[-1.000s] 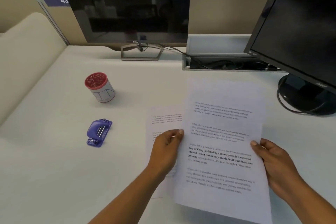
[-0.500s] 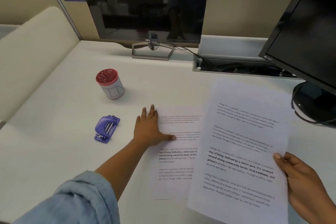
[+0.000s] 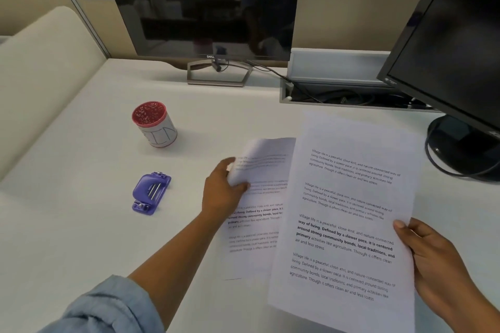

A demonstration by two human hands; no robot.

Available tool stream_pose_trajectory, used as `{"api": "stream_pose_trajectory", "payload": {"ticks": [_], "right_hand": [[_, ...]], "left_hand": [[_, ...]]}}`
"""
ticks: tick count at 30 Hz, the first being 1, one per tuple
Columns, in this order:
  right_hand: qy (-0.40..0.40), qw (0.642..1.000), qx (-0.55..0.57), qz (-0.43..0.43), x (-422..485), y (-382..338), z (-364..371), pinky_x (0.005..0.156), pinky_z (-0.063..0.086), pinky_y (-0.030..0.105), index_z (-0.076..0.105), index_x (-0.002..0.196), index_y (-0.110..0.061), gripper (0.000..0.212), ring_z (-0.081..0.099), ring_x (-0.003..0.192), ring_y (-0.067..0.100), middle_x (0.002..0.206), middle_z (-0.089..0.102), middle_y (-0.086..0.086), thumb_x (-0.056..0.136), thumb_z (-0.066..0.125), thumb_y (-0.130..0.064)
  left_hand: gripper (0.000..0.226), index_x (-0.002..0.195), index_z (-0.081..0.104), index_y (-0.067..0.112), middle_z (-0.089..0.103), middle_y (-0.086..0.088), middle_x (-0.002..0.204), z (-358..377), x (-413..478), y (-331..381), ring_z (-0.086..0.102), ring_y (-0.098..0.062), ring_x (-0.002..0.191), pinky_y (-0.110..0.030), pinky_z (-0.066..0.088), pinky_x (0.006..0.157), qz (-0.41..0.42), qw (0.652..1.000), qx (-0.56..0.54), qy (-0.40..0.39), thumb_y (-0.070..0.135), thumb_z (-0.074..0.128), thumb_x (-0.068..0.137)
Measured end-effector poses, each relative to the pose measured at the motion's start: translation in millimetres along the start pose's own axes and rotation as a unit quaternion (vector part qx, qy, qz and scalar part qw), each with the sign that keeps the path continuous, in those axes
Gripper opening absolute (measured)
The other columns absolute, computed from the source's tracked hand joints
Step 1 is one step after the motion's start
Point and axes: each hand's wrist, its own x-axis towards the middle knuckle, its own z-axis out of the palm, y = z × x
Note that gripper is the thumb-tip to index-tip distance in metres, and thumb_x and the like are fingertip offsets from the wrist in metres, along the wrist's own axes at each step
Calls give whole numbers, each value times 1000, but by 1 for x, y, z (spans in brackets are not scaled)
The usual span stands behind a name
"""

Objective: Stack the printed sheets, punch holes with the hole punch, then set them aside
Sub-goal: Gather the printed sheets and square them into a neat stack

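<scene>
Our right hand (image 3: 438,259) pinches one printed sheet (image 3: 349,213) by its right edge, fingers closed on it, holding it tilted above the tabletop (image 3: 81,224) so it can go on top. Our left hand (image 3: 223,192) curls its fingers around the left edge of the second sheet (image 3: 259,197), lifting that edge, probably to gather both together. The purple hole punch (image 3: 151,193) waits untouched to the left, near a red-topped cup (image 3: 154,124).

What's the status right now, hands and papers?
Left hand lifting desk sheet by its edge. Right hand holding top sheet. Punch untouched, left of sheets. Nothing in the way.
</scene>
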Motion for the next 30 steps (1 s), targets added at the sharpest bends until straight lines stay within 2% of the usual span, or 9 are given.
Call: {"api": "stream_pose_trajectory", "payload": {"ticks": [2,4,6,9,11,14,19,24,30], "right_hand": [[-6,1000,3,-1,-1,-1,3,62,62,34,69,101,-11,24,75,75,19,96,77,10,80,67,-21],[-6,1000,1,-4,0,-1,5,63,62,34,69,100,-11,30,75,75,19,96,77,9,74,68,-26],[-9,1000,-7,-7,0,-2,7,67,61,36,70,101,-12,25,75,77,20,98,77,9,81,64,-23],[-10,1000,-23,-18,4,-5,11,70,61,38,70,103,-12,18,75,79,21,99,77,9,91,59,-18],[-17,999,-30,-31,6,-9,17,70,61,37,70,103,-11,20,75,81,22,98,77,9,87,63,-19],[-29,998,-18,-46,12,-12,28,70,62,37,71,101,-9,40,74,83,25,99,76,13,66,74,-29],[-53,998,30,-25,17,-7,45,74,61,44,69,103,-5,18,74,80,26,101,75,17,88,60,-10],[-44,998,33,-39,13,-7,53,65,62,36,71,95,-8,14,74,77,22,94,77,12,90,58,-6],[-50,998,17,-37,9,-6,53,71,62,39,72,94,-11,13,74,78,23,94,77,12,88,61,-10]], "left_hand": [[72,134,46,22,60,6,113,-2,-3,7,65,-19,94,-32,58,78,-32,998,-61,15,18,84,74],[55,120,55,16,67,2,111,-4,-6,9,70,-20,92,-37,61,78,-60,991,-117,0,22,85,75],[32,107,63,11,75,-10,104,-5,-11,10,75,-24,84,-40,62,72,-77,978,-188,-42,22,79,82],[21,111,67,8,77,-13,103,-8,-20,15,75,-29,85,-38,61,68,-85,949,-278,-121,18,67,92],[23,113,67,7,76,-15,103,-8,-25,22,75,-33,86,-39,60,68,-76,939,-293,-163,20,64,94],[25,112,68,6,75,-18,106,-5,-32,33,73,-34,87,-42,60,72,-67,925,-322,-188,21,64,93],[20,112,69,7,75,-19,105,0,-42,48,72,-32,88,-49,59,80,-76,912,-349,-202,11,63,93],[17,108,66,4,74,-13,92,-2,-49,56,70,-29,74,-36,56,67,-86,905,-369,-195,4,60,92],[20,81,67,16,69,-5,74,-6,-59,67,65,-18,57,-28,53,54,-88,897,-385,-197,8,55,95]]}}
